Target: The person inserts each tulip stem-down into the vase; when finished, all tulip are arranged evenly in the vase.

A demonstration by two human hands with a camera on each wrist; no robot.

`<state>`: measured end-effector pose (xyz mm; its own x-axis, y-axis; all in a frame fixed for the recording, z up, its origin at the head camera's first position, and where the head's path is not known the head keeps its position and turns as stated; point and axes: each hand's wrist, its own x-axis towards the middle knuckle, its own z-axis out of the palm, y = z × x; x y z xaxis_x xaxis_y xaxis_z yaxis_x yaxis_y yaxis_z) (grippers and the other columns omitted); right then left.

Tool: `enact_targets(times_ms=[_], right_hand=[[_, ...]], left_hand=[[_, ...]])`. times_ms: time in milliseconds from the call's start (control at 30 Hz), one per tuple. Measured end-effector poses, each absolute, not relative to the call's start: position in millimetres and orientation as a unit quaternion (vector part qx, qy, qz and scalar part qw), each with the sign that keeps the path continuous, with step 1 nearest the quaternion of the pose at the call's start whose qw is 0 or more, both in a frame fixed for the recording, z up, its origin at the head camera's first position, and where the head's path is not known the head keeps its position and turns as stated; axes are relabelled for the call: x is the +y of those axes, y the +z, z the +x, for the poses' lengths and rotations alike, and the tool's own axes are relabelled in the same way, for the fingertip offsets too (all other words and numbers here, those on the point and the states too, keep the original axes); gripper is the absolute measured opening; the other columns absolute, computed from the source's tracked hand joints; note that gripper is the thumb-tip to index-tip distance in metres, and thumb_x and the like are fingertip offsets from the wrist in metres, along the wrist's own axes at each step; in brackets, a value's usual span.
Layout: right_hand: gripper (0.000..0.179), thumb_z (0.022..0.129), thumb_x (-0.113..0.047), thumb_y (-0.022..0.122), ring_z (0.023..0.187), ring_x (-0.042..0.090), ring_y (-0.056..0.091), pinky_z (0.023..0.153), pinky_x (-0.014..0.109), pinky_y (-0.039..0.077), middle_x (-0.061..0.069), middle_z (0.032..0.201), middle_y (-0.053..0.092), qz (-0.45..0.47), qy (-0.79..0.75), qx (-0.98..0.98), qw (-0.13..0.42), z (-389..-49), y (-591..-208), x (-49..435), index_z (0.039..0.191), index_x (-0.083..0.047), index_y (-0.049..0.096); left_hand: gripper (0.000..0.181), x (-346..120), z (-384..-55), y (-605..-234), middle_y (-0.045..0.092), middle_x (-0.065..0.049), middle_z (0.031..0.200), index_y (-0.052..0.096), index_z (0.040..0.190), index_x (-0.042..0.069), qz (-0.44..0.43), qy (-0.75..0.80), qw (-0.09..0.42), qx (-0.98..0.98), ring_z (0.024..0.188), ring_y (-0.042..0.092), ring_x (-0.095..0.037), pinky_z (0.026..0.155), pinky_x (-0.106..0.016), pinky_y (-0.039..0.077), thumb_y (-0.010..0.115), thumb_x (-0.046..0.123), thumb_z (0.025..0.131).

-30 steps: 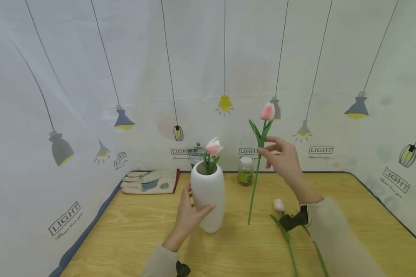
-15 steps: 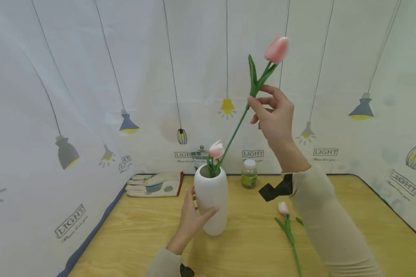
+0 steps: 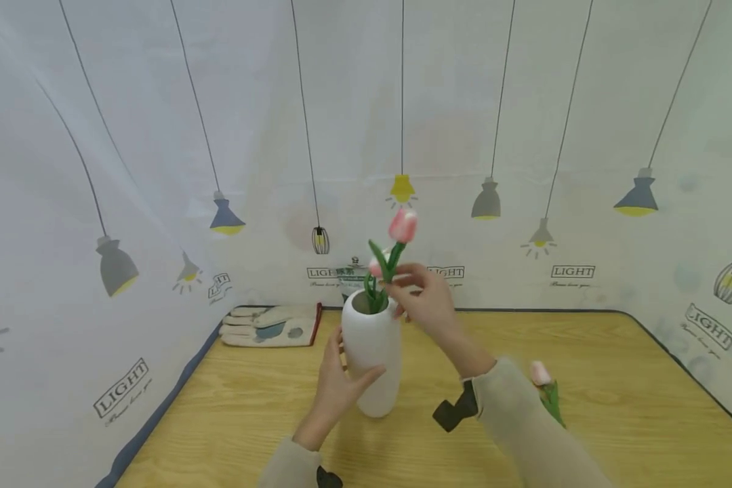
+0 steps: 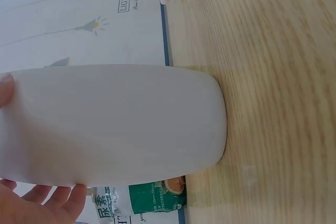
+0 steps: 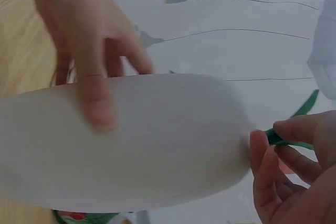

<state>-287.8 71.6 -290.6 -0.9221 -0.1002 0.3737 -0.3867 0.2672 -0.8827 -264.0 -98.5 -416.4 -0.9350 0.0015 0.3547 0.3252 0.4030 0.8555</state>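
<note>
A tall white vase [image 3: 372,346] stands upright on the wooden table. My left hand [image 3: 335,390] grips its side, thumb across the front and fingers around the far side. Over the vase mouth, my right hand [image 3: 430,305] pinches a pink tulip [image 3: 404,225] just under its leaves. Its stem reaches down into the vase, where the lower part is hidden. Partly behind it, a pale pink tulip [image 3: 376,266] stands in the vase. In the right wrist view, the fingers of the right hand [image 5: 289,177] are close to the vase rim, holding the green stem.
Another pale tulip [image 3: 540,373] lies on the table at the right, partly covered by the sleeve [image 3: 531,420]. White work gloves [image 3: 274,325] lie at the back left. A green-and-white packet [image 4: 157,196] stands behind the vase. A printed curtain [image 3: 524,102] encloses the table.
My right hand has raised the pink tulip, carried it left over the vase and lowered its stem into the mouth. The left hand keeps its hold on the vase.
</note>
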Motion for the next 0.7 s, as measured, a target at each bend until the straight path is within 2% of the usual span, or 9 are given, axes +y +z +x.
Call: enact_targets(times_ms=[100, 200, 367, 567, 700], right_hand=[[0.025, 0.081, -0.020, 0.063, 0.054, 0.013, 0.058, 0.049, 0.026, 0.050, 0.012, 0.101, 0.062, 0.149, 0.576, -0.797, 0.107, -288, -313, 64, 0.103, -0.008, 0.061], [0.020, 0.080, -0.017, 0.065, 0.056, 0.014, 0.058, 0.052, 0.029, 0.052, 0.010, 0.099, 0.061, 0.144, 0.586, -0.788, 0.124, -287, -323, 62, 0.097, -0.007, 0.063], [0.023, 0.080, -0.017, 0.065, 0.053, 0.011, 0.057, 0.050, 0.028, 0.051, 0.014, 0.097, 0.061, 0.158, 0.585, -0.783, 0.143, -285, -325, 71, 0.099, -0.004, 0.062], [0.025, 0.081, -0.015, 0.063, 0.047, 0.009, 0.055, 0.042, 0.022, 0.047, 0.018, 0.096, 0.060, 0.149, 0.548, -0.807, 0.161, -290, -341, 121, 0.101, -0.001, 0.059], [0.027, 0.083, -0.017, 0.061, 0.048, 0.014, 0.057, 0.041, 0.023, 0.046, 0.018, 0.094, 0.061, 0.112, 0.477, -0.860, 0.140, -294, -368, 172, 0.104, 0.000, 0.058]], left_hand=[[0.093, -98, -265, -417, 0.033, -0.008, 0.136, 0.017, 0.140, 0.020, -0.103, -0.537, 0.148, -0.824, 0.117, 0.040, -0.029, 0.086, -0.045, 0.046, 0.072, 0.043, 0.069], [0.094, -96, -266, -418, 0.032, -0.008, 0.137, 0.016, 0.140, 0.019, -0.106, -0.537, 0.145, -0.824, 0.118, 0.040, -0.028, 0.087, -0.045, 0.046, 0.072, 0.044, 0.068], [0.095, -97, -265, -417, 0.034, -0.007, 0.136, 0.017, 0.140, 0.019, -0.100, -0.537, 0.149, -0.824, 0.116, 0.041, -0.027, 0.087, -0.045, 0.046, 0.073, 0.044, 0.067], [0.095, -99, -265, -418, 0.035, -0.008, 0.134, 0.018, 0.140, 0.018, -0.099, -0.532, 0.156, -0.827, 0.115, 0.041, -0.027, 0.086, -0.044, 0.046, 0.074, 0.042, 0.067], [0.095, -99, -264, -417, 0.035, -0.008, 0.134, 0.019, 0.139, 0.017, -0.098, -0.535, 0.157, -0.824, 0.115, 0.041, -0.027, 0.087, -0.045, 0.046, 0.075, 0.040, 0.067]])
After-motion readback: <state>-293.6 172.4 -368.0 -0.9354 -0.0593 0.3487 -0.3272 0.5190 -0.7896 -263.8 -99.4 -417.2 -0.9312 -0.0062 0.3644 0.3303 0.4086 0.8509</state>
